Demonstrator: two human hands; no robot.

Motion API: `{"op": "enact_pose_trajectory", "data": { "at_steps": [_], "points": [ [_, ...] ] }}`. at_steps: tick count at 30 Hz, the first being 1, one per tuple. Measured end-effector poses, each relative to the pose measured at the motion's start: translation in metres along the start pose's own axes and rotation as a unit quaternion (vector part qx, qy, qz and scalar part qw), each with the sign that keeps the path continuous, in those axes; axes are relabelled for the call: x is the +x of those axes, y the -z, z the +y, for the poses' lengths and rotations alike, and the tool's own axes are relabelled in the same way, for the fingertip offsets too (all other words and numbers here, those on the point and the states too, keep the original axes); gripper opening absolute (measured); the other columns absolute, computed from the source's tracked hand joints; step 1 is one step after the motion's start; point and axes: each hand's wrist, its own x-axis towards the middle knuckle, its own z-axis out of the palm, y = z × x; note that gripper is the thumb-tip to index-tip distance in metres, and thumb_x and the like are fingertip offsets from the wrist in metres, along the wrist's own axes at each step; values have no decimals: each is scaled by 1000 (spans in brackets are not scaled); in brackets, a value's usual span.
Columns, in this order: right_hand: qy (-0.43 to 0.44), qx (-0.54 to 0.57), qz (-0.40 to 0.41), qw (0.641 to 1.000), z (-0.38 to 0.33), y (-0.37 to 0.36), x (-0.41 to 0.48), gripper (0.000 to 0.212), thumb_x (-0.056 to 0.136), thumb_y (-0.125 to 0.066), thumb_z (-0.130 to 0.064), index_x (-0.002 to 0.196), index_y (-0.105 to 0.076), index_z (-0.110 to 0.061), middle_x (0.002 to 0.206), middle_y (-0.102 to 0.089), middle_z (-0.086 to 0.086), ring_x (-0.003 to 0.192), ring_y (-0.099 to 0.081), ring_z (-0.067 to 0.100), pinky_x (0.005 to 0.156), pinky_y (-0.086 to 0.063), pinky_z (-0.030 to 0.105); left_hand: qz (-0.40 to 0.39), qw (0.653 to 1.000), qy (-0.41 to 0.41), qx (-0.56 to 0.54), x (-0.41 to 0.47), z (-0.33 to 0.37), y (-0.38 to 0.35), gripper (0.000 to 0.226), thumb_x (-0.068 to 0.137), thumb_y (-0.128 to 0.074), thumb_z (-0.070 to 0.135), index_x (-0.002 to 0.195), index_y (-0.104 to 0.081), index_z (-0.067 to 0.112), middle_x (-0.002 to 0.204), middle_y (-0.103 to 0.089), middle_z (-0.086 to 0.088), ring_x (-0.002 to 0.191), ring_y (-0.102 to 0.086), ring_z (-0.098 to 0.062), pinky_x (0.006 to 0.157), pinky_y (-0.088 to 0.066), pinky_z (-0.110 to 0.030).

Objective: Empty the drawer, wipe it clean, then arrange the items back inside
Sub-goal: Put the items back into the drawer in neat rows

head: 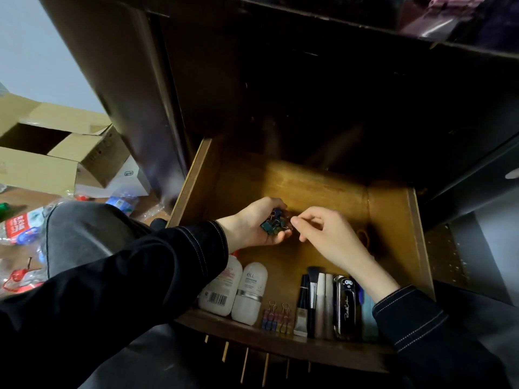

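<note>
The drawer (193,181)'s far end sinks into shadow. The left sleeve (168,262) covers one white bottle (220,293)'s top. Binder clips (273,224) bunched in the left hand (250,228) cannot be counted.

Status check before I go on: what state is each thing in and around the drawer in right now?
drawer, pulled open, partly filled.
left hand, cupped, holds loose binder clips.
right hand, pinches at those clips.
white bottles, lying on their sides at the front.
clip row, lined up at the front.
makeup brush, lying flat among tubes.
cardboard box, flaps open, on the floor.
</note>
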Motion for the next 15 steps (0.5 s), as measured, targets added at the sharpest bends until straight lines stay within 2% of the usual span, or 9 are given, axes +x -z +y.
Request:
{"op": "enact_pose_trajectory", "data": {
  "at_steps": [3, 6, 9, 12, 15],
  "points": [
    [-22, -10, 3, 1000, 0, -2, 2, 37, 96, -55, -54, 73, -69, -28, 66, -69, -8, 67, -62, 0, 66, -47, 26, -38, 999, -3, 38, -2, -1, -4, 19, 99, -54, 25, 102, -53, 6, 80, -65, -14, 63, -65, -22, 46, -51, -24],
    [-53, 26, -6, 998, 2, -2, 6, 36, 96, -60, -40, 65, -68, -26, 63, -68, -5, 57, -58, 0, 64, -45, 28, -53, 997, 3, 48, -3, -3, -6, 19, 99, -55, 23, 104, -55, 4, 75, -68, -14, 62, -67, -23, 48, -54, -26],
    [-84, 56, -9, 995, 4, -3, 8, 39, 96, -59, -44, 70, -71, -18, 62, -69, -2, 48, -52, -1, 60, -44, 30, -51, 997, -5, 54, -3, -3, -7, 17, 99, -52, 21, 101, -56, 5, 75, -68, -13, 64, -66, -23, 50, -55, -26],
    [-112, 67, 1, 991, 4, -4, 7, 47, 95, -57, -52, 74, -73, -14, 59, -68, -3, 45, -53, -3, 55, -41, 24, -58, 995, -16, 74, -4, -4, -8, 20, 101, -47, 22, 105, -58, 5, 83, -67, -13, 66, -67, -22, 51, -56, -27],
    [-137, 75, -6, 988, 4, -3, 8, 37, 95, -61, -43, 73, -73, -15, 56, -66, -3, 43, -50, 0, 50, -39, 23, -65, 995, -15, 68, -5, -6, -8, 23, 103, -44, 21, 109, -56, 3, 89, -68, -16, 74, -69, -24, 57, -59, -30]
  ]
}}
